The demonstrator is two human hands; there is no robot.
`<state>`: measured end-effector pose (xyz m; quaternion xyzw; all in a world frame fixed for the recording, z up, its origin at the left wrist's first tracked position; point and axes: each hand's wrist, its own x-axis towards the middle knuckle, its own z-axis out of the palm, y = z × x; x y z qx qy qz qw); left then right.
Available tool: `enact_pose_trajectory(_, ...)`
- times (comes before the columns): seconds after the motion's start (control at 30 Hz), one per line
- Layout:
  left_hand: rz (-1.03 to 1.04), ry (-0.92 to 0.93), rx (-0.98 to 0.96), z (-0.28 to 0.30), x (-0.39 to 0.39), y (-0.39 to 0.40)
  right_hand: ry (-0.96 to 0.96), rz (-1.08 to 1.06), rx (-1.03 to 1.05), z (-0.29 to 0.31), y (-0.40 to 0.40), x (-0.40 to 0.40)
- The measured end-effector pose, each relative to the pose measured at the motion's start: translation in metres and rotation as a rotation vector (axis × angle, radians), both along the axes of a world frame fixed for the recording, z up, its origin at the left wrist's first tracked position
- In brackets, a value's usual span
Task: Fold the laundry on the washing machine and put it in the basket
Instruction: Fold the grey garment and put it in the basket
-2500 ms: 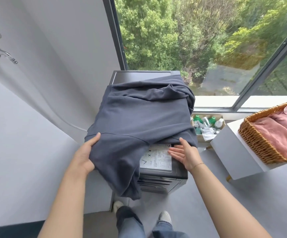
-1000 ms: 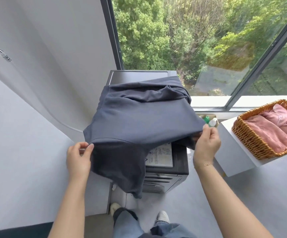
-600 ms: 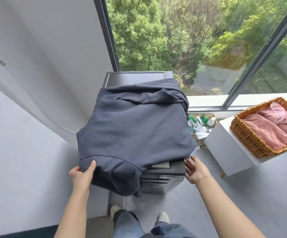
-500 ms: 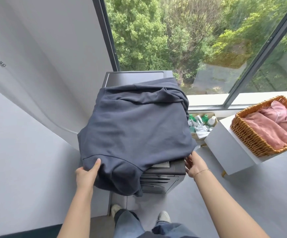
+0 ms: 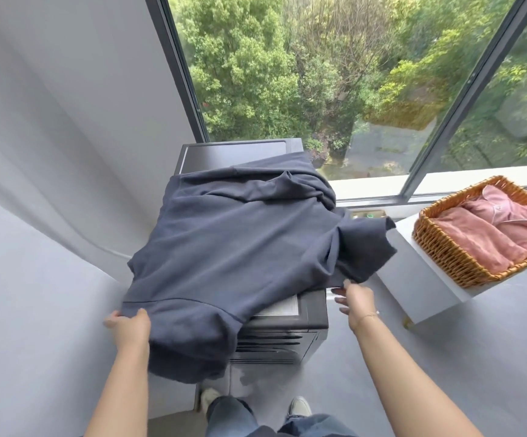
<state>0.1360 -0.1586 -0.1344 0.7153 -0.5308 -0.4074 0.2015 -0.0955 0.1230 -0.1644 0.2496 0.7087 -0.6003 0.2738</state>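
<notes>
Dark shirt [image 5: 240, 247] covers most of the washing machine [image 5: 306, 313]. Left hand [image 5: 129, 326] pinches its hem; right hand [image 5: 355, 302] sits under the flap, grip hard to tell. Basket [image 5: 445, 247] is cut off.

A dark navy cotton garment [image 5: 240, 260] lies spread and rumpled over the black washing machine [image 5: 300, 329]; a woven wicker basket [image 5: 457, 263] holds 2 folded pink garments [image 5: 489, 225].
</notes>
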Motion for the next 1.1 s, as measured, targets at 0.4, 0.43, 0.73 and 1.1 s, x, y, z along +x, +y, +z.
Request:
enact_pose_trajectory(0.4, -1.376, -0.265, -0.356, -0.012, -0.125, 0.149, -0.063, -0.023, -0.103, 0.001, 0.017, 0.007)
enact_pose_trajectory(0.43, -1.357, -0.285, -0.442, -0.012, -0.131, 0.149, -0.103, -0.005, -0.117, 0.002, 0.016, 0.005)
enact_pose_trajectory(0.73, -1.285, -0.05, -0.351, 0.032, -0.166, 0.12, -0.177, -0.312, -0.282, 0.004, -0.009, -0.022)
enact_pose_trajectory(1.1, -1.142, 0.099, -0.324, 0.044, -0.167, 0.108, 0.576, -0.211, -0.326, 0.087, 0.005, -0.058)
